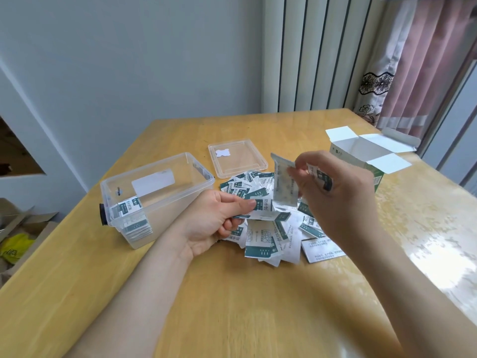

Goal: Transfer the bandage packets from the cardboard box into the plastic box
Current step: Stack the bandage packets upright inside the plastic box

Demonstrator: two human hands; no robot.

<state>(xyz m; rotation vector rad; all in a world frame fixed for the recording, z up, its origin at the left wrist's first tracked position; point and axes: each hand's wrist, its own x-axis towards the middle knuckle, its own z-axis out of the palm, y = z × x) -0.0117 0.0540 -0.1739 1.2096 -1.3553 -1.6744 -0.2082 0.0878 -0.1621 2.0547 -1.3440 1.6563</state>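
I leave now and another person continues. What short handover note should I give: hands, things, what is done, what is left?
Left hand: holds a small bundle of packets low over the loose pile.
Right hand: pinches a single packet, raised above the pile.
Plastic box: open, left of the pile, with a stack of packets at its near end. Its lid lies behind the pile.
Cardboard box: far right, flaps open; its inside is not visible.
Done: one stack is in the plastic box.
Left: move the held packets and the pile into the plastic box.
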